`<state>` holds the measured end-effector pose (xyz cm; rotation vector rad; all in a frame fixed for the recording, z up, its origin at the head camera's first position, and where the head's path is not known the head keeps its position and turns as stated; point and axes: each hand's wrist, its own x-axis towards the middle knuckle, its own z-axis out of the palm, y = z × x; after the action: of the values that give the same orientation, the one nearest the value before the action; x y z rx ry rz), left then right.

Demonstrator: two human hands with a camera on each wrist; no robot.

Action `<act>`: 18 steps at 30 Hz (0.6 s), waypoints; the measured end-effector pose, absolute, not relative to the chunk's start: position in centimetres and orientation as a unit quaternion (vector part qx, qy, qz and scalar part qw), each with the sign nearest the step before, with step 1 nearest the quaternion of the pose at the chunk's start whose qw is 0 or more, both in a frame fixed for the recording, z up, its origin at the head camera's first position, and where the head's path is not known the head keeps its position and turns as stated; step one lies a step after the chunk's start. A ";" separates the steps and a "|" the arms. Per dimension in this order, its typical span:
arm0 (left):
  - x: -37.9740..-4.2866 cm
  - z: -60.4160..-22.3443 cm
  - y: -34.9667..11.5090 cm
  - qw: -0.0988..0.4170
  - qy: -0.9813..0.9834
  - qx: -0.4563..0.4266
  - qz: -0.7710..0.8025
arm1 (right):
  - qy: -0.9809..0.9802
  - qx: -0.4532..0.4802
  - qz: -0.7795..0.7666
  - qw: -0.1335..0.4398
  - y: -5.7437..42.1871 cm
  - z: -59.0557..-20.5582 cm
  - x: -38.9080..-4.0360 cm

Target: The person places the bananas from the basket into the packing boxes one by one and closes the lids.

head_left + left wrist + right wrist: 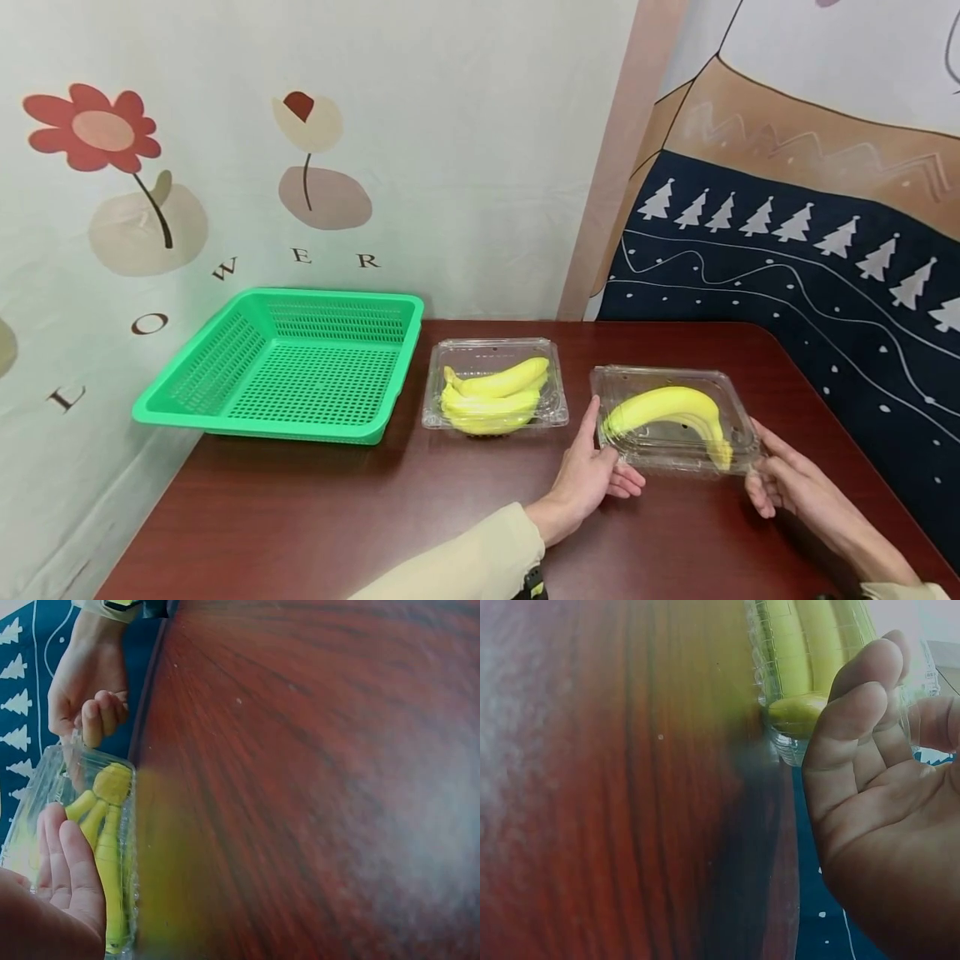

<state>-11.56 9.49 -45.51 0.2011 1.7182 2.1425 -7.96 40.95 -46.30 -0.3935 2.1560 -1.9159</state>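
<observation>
A clear plastic clamshell box (637,458) with bananas (667,406) inside is held at its two sides, over the table's right part. My left hand (588,475) grips its left side, index finger extended along the edge and thumb at the near corner. At the near right corner, my right hand (798,492) pinches the box between thumb and index finger. The left wrist view shows the yellow bunch (109,847) through the clear wall. Whether the box's underside touches the table cannot be told.
A second clear clamshell box (491,347) with bananas (495,400) stands left of my left hand. Farther left, a green plastic basket (401,367) sits at the back left of the dark red table (360,517). Printed curtains (465,150) hang behind the table.
</observation>
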 end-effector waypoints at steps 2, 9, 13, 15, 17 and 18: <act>-11.5 -45.4 9.5 0.195 0.609 0.067 0.766 | 0.734 -0.140 -0.655 0.112 40.9 -46.3 -8.0; -11.4 -45.2 9.2 0.195 0.620 0.068 0.757 | 0.729 -0.151 -0.658 0.115 40.9 -46.2 -8.1; -11.3 -45.3 9.0 0.178 0.627 0.052 0.756 | 0.731 -0.148 -0.656 0.115 40.9 -46.2 -8.1; -11.3 -45.3 8.9 0.170 0.629 0.042 0.758 | 0.735 -0.143 -0.653 0.115 40.9 -46.2 -8.1; -11.2 -45.3 8.8 0.163 0.631 0.033 0.758 | 0.737 -0.139 -0.651 0.117 40.9 -46.2 -8.1; -11.2 -45.3 8.8 0.163 0.631 0.030 0.758 | 0.738 -0.138 -0.650 0.119 40.9 -46.3 -8.1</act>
<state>-11.17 8.76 -45.30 0.0851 1.7986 2.1617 -8.05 40.94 -46.27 -0.4021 2.1584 -1.9004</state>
